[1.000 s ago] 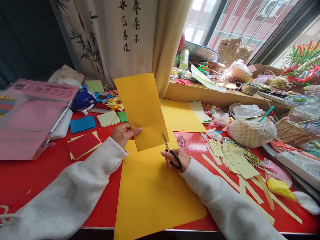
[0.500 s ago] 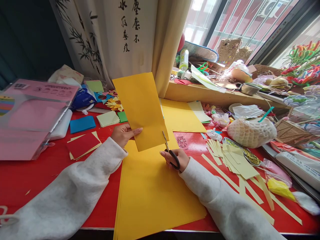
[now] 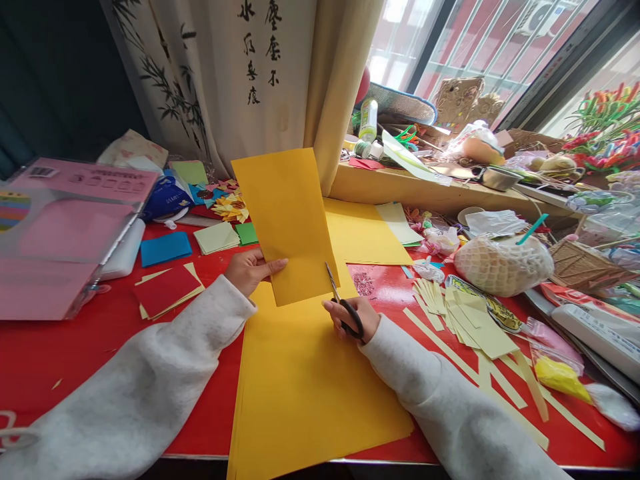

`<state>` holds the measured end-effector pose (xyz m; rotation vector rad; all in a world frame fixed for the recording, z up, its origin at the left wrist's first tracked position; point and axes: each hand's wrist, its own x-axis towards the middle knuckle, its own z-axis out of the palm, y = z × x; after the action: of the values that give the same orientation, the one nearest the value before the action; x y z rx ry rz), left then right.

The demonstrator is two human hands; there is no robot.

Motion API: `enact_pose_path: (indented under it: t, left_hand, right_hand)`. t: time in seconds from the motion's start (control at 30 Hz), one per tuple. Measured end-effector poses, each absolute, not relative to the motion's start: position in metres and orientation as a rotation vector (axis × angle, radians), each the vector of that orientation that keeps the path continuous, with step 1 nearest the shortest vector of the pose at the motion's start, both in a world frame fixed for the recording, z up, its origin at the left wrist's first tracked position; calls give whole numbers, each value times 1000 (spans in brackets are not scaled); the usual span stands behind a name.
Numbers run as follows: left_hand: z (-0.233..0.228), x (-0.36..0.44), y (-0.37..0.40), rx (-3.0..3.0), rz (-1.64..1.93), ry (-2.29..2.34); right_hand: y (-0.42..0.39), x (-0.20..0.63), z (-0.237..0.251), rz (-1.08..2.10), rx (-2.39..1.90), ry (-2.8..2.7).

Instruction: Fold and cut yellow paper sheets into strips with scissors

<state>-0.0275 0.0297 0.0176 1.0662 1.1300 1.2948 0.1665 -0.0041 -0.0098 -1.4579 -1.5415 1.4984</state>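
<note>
My left hand [image 3: 251, 270] pinches the left edge of a yellow sheet of paper [image 3: 285, 213], thumb on its near face. The sheet is held up, tilted, above the table. My right hand [image 3: 356, 319] grips scissors [image 3: 351, 316] with black handles. Their blades point up and away, at the lower right corner of the sheet; whether they are cutting into it I cannot make out. Beneath both hands lies a stack of larger yellow paper [image 3: 320, 393], reaching over the table's near edge. More yellow sheets [image 3: 370, 233] lie behind the raised one.
The red table [image 3: 200, 387] bears red squares [image 3: 167, 293], blue paper [image 3: 166, 248] and a pink pack [image 3: 65, 233] on the left. Pale strips and cards [image 3: 480, 327] lie right, near a net-wrapped round object [image 3: 503, 263] with a straw. A cluttered sill [image 3: 395, 187] runs behind.
The raised yellow sheet has shifted slightly right and down with my left hand. My right hand and the scissors have moved slightly to the right.
</note>
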Motion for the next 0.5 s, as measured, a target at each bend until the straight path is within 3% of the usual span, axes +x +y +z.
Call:
enact_pose_path:
  t: [0.5]
  left_hand:
    - [15,-27,30,1054,1265,1124]
  right_hand:
    - [-5,167,-12,1502,-1459,-1483]
